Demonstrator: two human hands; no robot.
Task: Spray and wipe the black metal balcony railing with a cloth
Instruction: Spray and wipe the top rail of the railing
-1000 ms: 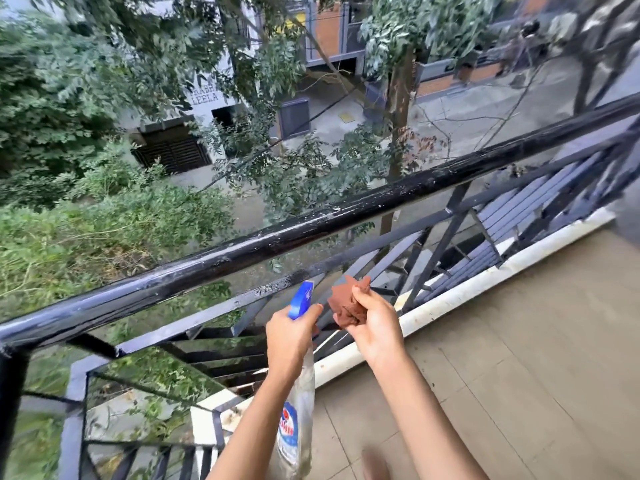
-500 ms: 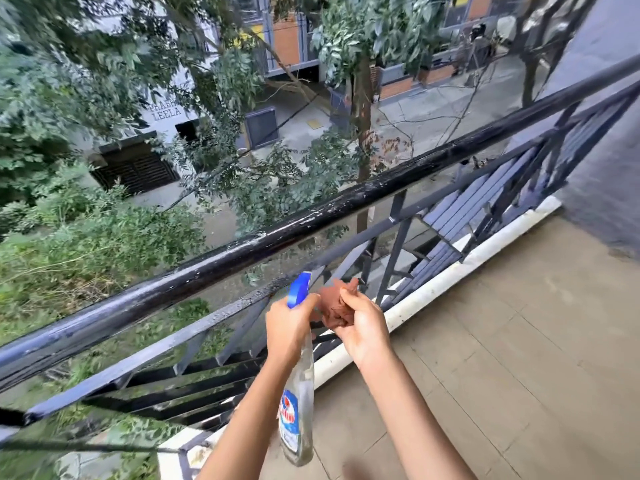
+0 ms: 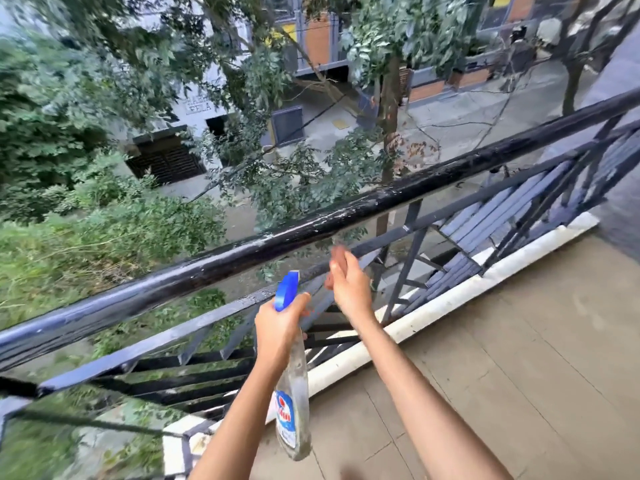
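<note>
Half done at best, going by the black railing (image 3: 412, 199): seeing wet streaks and droplets glistening along the middle of the top bar (image 3: 214, 268), so reading that stretch as sprayed and waiting on a wipe. Not spotting the same sheen toward the far right end or on the slanted lower bars (image 3: 404, 271), so counting those as left to do, though struggling to tell through the blur.

Gripping the spray bottle (image 3: 292, 393) by the neck with the left grip (image 3: 277, 327), fingers curling tight round it just under the blue trigger head (image 3: 287, 289), clear body hanging down on the balcony side, below the top bar and not touching it. Bunching the brown cloth (image 3: 336, 251) inside the right grip (image 3: 348, 289), fingers closing on it, only a blurry scrap peeking out up top. Hovering just beside the bottle's head, under the top bar, looking apart from the metal but not betting on it.

Looking out past the bars at big trees (image 3: 381, 46) and a street (image 3: 467, 112) well below, none of it getting in the way. Standing over a tiled balcony floor (image 3: 519, 341) with a white kerb (image 3: 450, 299) running under the railing. Expecting the real nuisance from the crossing lower bars: tight gaps for a wadded cloth, plus working with both grips full, and risking losing anything fumbled over the edge.
</note>
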